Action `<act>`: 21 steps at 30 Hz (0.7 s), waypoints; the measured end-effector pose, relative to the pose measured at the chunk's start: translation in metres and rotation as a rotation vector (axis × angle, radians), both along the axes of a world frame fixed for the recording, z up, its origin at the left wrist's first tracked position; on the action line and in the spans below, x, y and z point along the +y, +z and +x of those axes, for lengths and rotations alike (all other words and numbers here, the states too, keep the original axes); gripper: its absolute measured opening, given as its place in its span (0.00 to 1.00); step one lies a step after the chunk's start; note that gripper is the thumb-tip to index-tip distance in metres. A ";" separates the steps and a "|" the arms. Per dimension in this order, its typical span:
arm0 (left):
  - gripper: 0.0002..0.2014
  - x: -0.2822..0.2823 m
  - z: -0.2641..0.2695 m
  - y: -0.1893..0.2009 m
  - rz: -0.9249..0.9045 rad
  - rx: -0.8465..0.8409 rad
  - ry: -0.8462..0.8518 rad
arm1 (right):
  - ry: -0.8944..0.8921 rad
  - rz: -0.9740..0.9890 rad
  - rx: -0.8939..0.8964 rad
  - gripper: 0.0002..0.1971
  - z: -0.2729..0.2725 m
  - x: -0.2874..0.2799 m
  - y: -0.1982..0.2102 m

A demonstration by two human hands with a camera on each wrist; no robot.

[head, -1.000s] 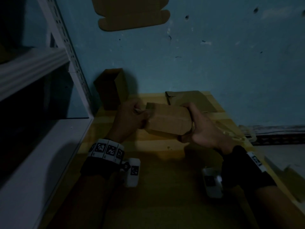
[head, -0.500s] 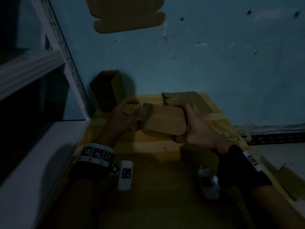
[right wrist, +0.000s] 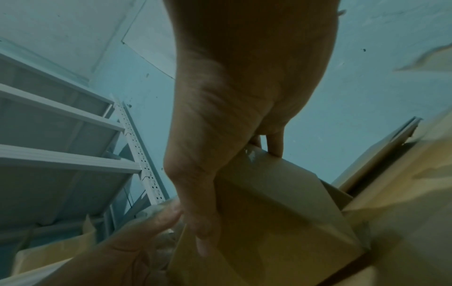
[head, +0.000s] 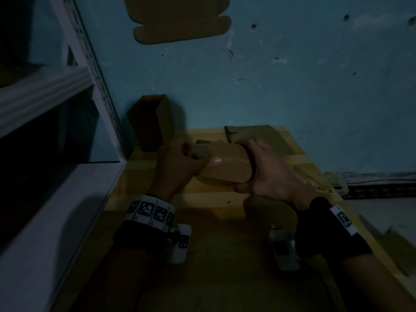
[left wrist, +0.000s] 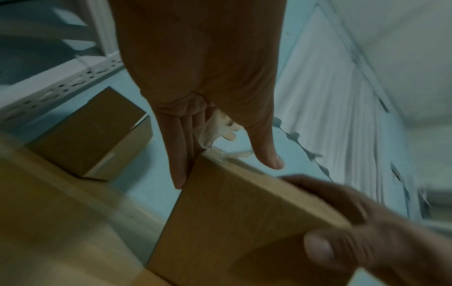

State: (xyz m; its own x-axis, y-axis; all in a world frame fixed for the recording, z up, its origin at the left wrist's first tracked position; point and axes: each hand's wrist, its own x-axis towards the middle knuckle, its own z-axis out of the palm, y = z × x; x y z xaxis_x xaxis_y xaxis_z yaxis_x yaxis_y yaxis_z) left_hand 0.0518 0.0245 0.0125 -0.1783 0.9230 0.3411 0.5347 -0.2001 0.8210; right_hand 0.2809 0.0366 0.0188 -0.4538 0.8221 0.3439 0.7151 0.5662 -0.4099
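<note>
A small brown cardboard box [head: 227,165] hangs just above the wooden table [head: 213,221], lying sideways between both hands. My right hand [head: 267,174] grips its right end, thumb [right wrist: 203,236] on the near face and fingers over the far side. My left hand [head: 180,161] holds the left end, with the thumb [head: 216,161] on top and the fingers [left wrist: 181,154] against the end face. Pale crumpled material [left wrist: 215,129] sits among those fingers. What is inside the box [left wrist: 232,212] is hidden.
An upright cardboard box [head: 150,122] stands at the table's back left by the blue wall. Flat cardboard [head: 265,136] lies behind the hands. A white metal shelf rack [head: 56,181] runs along the left. More cardboard [head: 396,244] lies off the table's right edge.
My left hand has worked at the box's left end, and its thumb now lies over the top. The right hand keeps its grip. The box has barely shifted.
</note>
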 end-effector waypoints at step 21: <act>0.13 0.010 0.010 -0.007 0.234 0.160 -0.104 | -0.086 0.208 -0.402 0.58 -0.003 0.002 -0.006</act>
